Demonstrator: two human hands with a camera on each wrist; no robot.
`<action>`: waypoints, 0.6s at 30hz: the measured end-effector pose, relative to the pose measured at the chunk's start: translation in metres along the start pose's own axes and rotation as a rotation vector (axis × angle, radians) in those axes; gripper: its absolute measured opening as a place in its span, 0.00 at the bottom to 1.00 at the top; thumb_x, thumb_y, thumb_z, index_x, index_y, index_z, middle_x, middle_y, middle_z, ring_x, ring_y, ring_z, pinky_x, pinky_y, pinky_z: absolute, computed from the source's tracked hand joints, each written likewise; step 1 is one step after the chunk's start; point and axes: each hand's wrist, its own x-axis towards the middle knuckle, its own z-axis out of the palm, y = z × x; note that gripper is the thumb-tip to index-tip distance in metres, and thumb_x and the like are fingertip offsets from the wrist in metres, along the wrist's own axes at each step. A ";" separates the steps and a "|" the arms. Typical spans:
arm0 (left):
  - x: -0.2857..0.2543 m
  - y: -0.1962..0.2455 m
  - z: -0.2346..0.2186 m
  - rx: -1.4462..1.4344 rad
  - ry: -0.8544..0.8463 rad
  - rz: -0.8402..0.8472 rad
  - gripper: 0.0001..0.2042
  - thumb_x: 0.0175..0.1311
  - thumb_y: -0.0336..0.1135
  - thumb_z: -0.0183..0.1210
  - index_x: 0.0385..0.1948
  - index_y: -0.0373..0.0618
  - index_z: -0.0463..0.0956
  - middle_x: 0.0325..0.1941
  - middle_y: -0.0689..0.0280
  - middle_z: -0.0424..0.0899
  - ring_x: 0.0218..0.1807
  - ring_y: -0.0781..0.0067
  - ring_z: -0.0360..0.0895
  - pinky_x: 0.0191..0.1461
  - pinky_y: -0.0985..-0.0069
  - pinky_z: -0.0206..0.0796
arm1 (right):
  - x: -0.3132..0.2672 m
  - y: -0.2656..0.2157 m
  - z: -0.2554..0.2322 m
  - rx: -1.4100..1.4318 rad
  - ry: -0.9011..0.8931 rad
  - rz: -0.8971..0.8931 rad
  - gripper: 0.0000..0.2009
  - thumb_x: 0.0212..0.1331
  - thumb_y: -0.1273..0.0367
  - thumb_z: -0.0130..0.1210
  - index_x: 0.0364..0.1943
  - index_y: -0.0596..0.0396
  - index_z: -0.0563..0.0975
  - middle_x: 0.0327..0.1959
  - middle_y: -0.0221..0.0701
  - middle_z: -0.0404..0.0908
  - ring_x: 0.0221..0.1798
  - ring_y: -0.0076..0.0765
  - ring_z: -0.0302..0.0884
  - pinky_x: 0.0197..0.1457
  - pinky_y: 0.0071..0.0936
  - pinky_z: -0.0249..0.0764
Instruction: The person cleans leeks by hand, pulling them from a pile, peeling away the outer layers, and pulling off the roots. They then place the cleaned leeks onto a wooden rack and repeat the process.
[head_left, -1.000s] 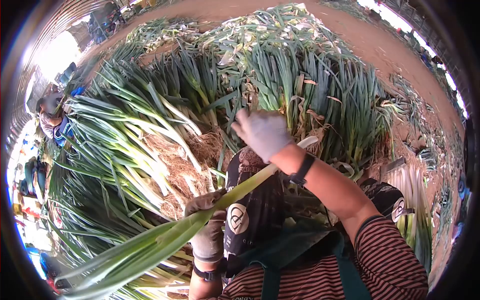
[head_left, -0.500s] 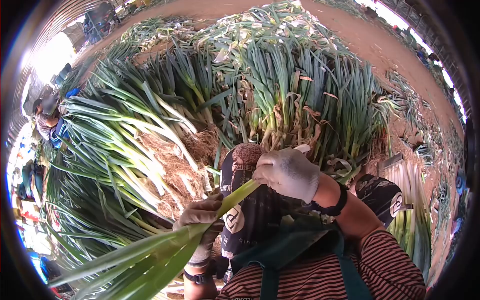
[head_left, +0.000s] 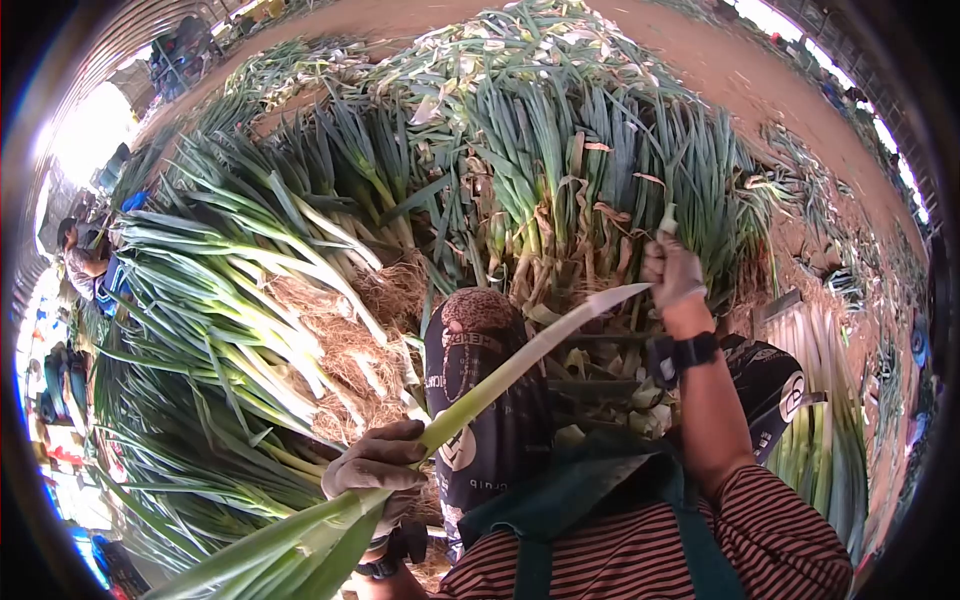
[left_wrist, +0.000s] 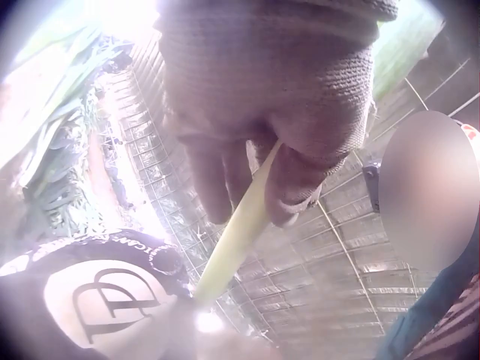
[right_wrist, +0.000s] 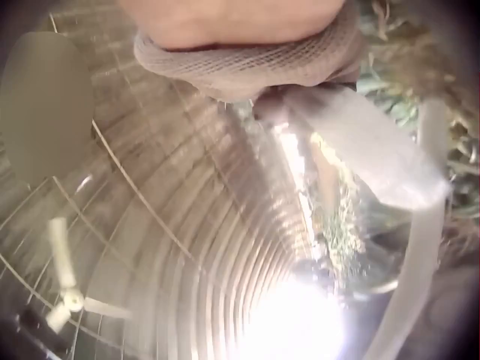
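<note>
In the head view my gloved left hand (head_left: pixel 380 465) grips a long leek (head_left: pixel 510 370) where the stem meets the green leaves, which trail toward the lower left. The stem slants up to the right across the knee. My gloved right hand (head_left: pixel 675 272) is curled at its pale end, with a light green stub (head_left: pixel 668 219) above the fist. In the right wrist view a flat, pale strip (right_wrist: pixel 375 154) runs from the glove across the stem (right_wrist: pixel 416 270); whether it is a peeled layer or a blade, I cannot tell. The left wrist view shows fingers round the stem (left_wrist: pixel 238 240).
Leeks with roots (head_left: pixel 345 330) lie piled at left. More leeks (head_left: pixel 600 170) stand in a row ahead, with loose leaf scraps (head_left: pixel 530 45) behind. Pale-stemmed leeks (head_left: pixel 820 400) lie at right. A person (head_left: pixel 85 265) sits at far left.
The right hand came back onto the stem, then moved up and to the right to beyond its pale end. The left hand kept its grip and shifted slightly left and down.
</note>
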 end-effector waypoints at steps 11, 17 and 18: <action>-0.007 0.023 -0.042 -0.248 0.474 -0.265 0.23 0.51 0.42 0.70 0.44 0.45 0.70 0.32 0.65 0.79 0.38 0.70 0.78 0.50 0.69 0.73 | 0.046 0.036 -0.217 -0.754 0.498 -0.038 0.18 0.60 0.62 0.52 0.50 0.56 0.78 0.34 0.35 0.81 0.28 0.34 0.77 0.30 0.34 0.71; 0.077 0.017 -0.141 -0.066 0.548 -0.238 0.21 0.70 0.45 0.51 0.53 0.35 0.72 0.33 0.65 0.77 0.36 0.73 0.73 0.46 0.75 0.66 | -0.013 0.021 -0.142 -1.735 -0.106 -0.193 0.16 0.60 0.62 0.52 0.47 0.56 0.79 0.47 0.42 0.81 0.46 0.47 0.78 0.47 0.39 0.74; 0.099 0.015 -0.160 -0.071 0.605 -0.233 0.20 0.71 0.43 0.50 0.54 0.35 0.72 0.38 0.64 0.79 0.41 0.72 0.76 0.49 0.74 0.68 | -0.010 0.032 -0.146 -2.254 -0.244 -0.459 0.15 0.60 0.62 0.51 0.45 0.56 0.80 0.47 0.43 0.81 0.47 0.49 0.78 0.49 0.39 0.74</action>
